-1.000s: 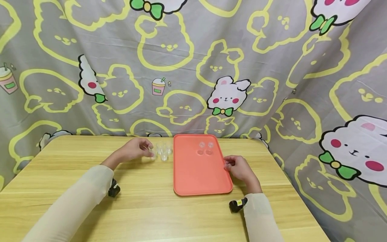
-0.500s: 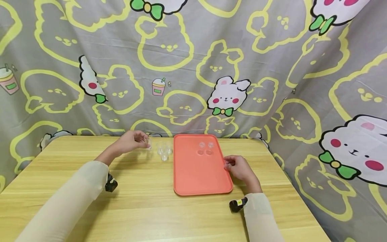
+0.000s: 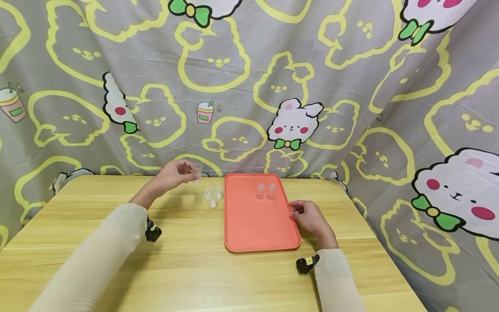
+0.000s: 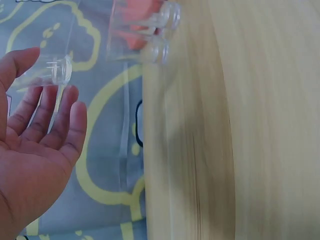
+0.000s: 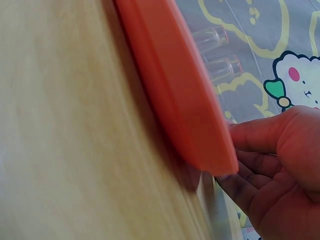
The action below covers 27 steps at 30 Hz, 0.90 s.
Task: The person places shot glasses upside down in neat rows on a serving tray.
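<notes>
Left hand (image 3: 171,175) pinches small clear cup (image 3: 197,172), lifted above table (image 3: 187,268); cup faint in head view, clearer on wrist view. Right hand (image 3: 309,216) fingers curled at orange tray (image 3: 257,225) edge beside it; grip unclear.

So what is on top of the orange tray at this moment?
Two small clear cups stand upright near the far end of the orange tray. The right hand holds its right edge; what its fingers cover there cannot be seen.
</notes>
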Motion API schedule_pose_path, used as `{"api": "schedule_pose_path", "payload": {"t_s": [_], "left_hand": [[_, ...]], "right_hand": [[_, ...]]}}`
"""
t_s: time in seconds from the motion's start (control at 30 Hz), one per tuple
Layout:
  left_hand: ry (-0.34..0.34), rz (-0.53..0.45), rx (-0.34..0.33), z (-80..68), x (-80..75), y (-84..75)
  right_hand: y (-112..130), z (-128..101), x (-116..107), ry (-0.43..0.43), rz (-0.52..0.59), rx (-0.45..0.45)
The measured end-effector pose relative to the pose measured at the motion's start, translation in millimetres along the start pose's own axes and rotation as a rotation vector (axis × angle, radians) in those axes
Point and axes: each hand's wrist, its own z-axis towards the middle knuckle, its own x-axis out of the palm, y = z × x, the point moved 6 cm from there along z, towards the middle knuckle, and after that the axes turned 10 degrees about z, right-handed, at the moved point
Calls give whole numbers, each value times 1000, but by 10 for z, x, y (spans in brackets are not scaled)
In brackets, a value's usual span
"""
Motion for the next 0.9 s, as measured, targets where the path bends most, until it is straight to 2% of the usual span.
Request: {"api": "schedule_pose_path", "payload": {"t_s": [0.17,0.4,0.63,0.9], "left_hand": [[-8,-43,-8,74,74,-64],[-39,-84,38,196,237,-166],[-55,-80,87,288,420,-280],[-71,-58,99,397,549,-359]], "right_hand": [[-7,14,-2,-1,-10,8],[-11,16,-9,1,-12,2],[-24,18,10,4,-12,7],[-9,18,-2,8,-20,0]]}}
